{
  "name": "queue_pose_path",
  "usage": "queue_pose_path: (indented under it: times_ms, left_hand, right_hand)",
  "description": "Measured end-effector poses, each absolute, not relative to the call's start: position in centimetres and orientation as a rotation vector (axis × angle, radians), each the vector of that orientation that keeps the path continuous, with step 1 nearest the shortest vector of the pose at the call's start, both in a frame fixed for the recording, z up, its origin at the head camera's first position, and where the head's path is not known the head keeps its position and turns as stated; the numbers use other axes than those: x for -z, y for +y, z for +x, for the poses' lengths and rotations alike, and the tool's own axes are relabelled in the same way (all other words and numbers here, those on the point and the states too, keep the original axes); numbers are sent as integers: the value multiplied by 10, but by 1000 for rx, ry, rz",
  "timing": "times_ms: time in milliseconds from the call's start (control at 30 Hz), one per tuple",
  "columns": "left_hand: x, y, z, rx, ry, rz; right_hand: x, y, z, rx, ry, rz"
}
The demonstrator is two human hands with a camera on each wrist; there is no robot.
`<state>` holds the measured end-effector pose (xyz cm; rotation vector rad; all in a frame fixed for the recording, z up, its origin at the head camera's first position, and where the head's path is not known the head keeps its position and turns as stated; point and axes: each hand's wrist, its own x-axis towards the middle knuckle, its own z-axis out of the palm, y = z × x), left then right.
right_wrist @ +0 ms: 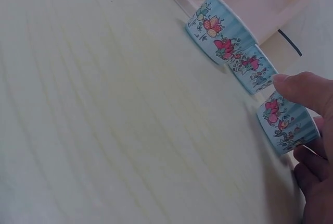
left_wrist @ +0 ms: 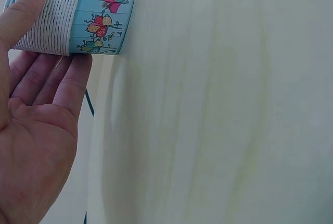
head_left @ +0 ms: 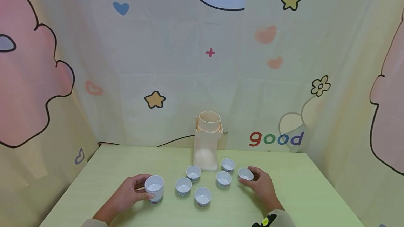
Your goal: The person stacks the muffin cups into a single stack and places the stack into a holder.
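My left hand [head_left: 129, 194] holds a stack of nested paper baking cups [head_left: 154, 187], thumb on the near side and fingers behind. In the left wrist view the stack [left_wrist: 52, 18] lies sideways, its many pale rims packed close, and the end cup [left_wrist: 101, 23] is light blue with printed strawberries and flowers. A single baking cup [head_left: 245, 173] at the right is pinched between the thumb and fingers of my right hand [head_left: 264, 186]. The right wrist view shows this cup [right_wrist: 286, 123] upright, at or very near the tabletop. Several more cups, such as the front one [head_left: 203, 196], stand apart between my hands.
Behind the cups, a pale pink plastic stand [head_left: 205, 150] with a round tube [head_left: 209, 122] on top rises near the table's back edge. The light green table [head_left: 126, 160] meets a printed cloth backdrop [head_left: 176, 59], with more cloth on both sides.
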<state>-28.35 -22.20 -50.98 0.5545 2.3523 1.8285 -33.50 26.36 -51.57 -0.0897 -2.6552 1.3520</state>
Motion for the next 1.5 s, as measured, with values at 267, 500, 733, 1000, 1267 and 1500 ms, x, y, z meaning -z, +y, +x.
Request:
queue_pose_path:
  times_ms: [267,500,733,1000,1267,1500]
  left_hand:
    - [509,-222,-283,-1839,2342,548]
    - [510,-222,-284,-1842,2338,547]
    - [512,-222,-284,-1829,2349,522]
    - [511,-222,-283,-1846,2338,546]
    - [511,-222,-283,-1826,2359,547]
    - [512,-222,-283,-1797,2390,504]
  right_hand:
    - [514,264,-334,-1356,-2662,-93]
    - [513,261,-330,-1374,-2659,-101]
    - [508,253,-323,-1472,-2597,-36]
    - [498,238,-315,-1614,-2538,14]
    - [488,225,-305,-1743,-2486,73]
    - [479,216,-298,-1785,-2470,123]
